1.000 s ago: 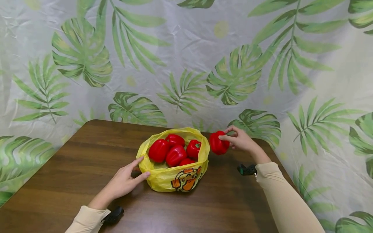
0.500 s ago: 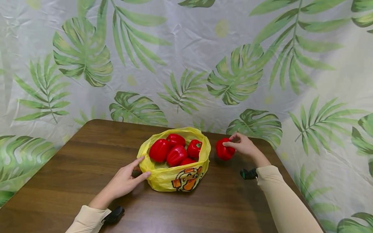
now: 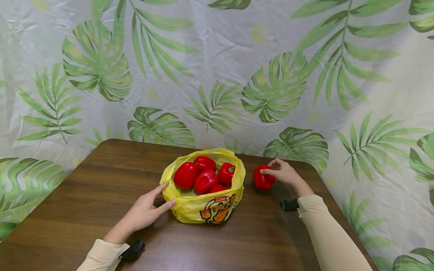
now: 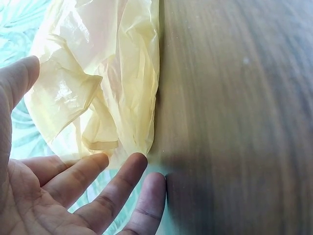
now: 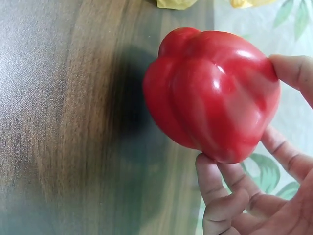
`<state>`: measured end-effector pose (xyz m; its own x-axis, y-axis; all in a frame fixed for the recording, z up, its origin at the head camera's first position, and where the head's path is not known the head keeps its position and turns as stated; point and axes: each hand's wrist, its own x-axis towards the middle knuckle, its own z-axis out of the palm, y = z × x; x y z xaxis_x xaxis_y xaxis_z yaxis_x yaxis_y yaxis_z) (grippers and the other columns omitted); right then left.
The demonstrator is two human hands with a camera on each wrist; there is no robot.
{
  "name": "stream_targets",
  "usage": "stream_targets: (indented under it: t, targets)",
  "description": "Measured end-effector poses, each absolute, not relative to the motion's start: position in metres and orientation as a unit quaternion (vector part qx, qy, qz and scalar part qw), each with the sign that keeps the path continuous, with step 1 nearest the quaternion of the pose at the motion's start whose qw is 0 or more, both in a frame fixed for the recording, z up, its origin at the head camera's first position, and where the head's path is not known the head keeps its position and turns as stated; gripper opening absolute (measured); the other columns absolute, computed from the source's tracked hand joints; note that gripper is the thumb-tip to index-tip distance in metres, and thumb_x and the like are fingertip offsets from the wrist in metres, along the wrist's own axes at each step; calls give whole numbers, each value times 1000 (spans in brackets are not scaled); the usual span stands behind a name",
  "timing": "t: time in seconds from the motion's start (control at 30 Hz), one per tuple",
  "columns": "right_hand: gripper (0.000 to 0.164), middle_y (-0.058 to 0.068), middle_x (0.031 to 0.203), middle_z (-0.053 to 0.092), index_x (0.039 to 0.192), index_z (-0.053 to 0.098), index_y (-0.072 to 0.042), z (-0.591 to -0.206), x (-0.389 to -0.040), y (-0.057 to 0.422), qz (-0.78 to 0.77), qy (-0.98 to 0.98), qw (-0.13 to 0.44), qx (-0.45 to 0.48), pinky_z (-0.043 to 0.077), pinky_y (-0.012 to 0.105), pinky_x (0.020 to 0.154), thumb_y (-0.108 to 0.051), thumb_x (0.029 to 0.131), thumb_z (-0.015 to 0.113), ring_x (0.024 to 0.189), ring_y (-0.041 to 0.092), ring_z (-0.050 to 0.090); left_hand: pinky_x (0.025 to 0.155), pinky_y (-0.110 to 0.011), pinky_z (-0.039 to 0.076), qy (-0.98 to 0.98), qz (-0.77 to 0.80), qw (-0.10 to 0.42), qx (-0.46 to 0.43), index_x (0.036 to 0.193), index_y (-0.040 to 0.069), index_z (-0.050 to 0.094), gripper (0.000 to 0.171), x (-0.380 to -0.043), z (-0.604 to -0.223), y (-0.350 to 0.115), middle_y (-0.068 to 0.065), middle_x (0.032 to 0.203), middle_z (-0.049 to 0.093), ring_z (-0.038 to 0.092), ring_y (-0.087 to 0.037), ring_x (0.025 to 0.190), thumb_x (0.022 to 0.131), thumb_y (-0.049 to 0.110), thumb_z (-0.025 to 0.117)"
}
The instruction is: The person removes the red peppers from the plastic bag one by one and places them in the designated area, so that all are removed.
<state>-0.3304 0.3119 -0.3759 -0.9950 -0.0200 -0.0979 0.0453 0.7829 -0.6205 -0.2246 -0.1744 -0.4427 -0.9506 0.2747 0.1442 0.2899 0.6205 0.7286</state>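
A yellow plastic bag [image 3: 190,210] stands with its mouth spread wide in the middle of the table, an orange cartoon print on its front. Several red bell peppers [image 3: 206,181] lie inside it. My left hand [image 3: 144,210] rests against the bag's left side, thumb and fingers spread; in the left wrist view its fingertips [image 4: 134,161] lie at the crumpled yellow film. To the right of the bag, my right hand [image 3: 285,174] grips another red bell pepper [image 5: 210,93] between thumb and fingers. Whether that pepper touches the table cannot be told.
The brown wooden table [image 3: 112,165] has its far edge against a hanging cloth [image 3: 217,56] printed with green leaves. A black wrist camera [image 3: 133,251] sits at my left cuff, another black camera [image 3: 289,205] at my right.
My right hand has carried its bell pepper away from the bag, to the right and lower toward the table. The left hand and the bag have stayed in place.
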Motion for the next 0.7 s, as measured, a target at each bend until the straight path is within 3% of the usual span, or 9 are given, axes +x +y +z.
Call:
stream_targets:
  t: [0.23, 0.7]
  targets:
    - [57, 19, 121, 61, 129, 57, -6, -381, -333, 315, -317, 947, 47, 12, 44, 35, 74, -51, 98, 73, 94, 27, 52, 85, -37, 60, -901, -405, 10, -155, 164, 8, 44, 78, -225, -443, -174, -20, 134, 73, 76, -13, 88, 102, 47, 72]
    - [56, 20, 120, 65, 128, 58, -5, -386, -331, 316, -306, 951, 45, 7, 47, 34, 72, -50, 97, 72, 94, 28, 56, 82, -33, 59, -902, -402, 12, -156, 163, 8, 45, 78, -225, -444, -174, -17, 131, 75, 74, -10, 88, 102, 48, 72]
